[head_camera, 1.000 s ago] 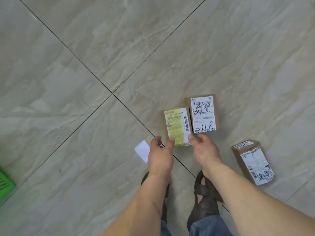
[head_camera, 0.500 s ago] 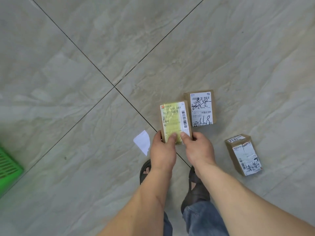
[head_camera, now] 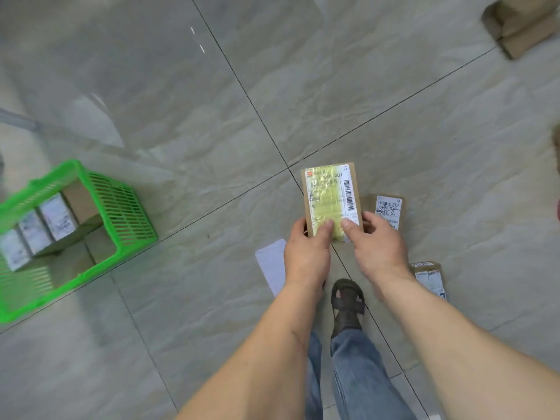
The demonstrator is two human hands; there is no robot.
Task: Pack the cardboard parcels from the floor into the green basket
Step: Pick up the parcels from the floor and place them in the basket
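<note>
Your left hand [head_camera: 307, 253] and right hand [head_camera: 375, 248] both clamp the near end of a flat rectangular cardboard parcel [head_camera: 331, 198], thumbs on top, held up off the glossy grey tile floor [head_camera: 181, 122]. Its top face carries a yellow-tinted label with a barcode strip, under shiny tape. Two more labelled cardboard parcels lie on the floor just past your right hand [head_camera: 389, 209] and beside your right wrist [head_camera: 430, 278]. The green basket [head_camera: 121, 204], slotted plastic, sits well to the left with roughly four boxes [head_camera: 57, 216] inside; motion blur, count uncertain. A white paper slip [head_camera: 272, 265] lies flat by your left wrist.
</note>
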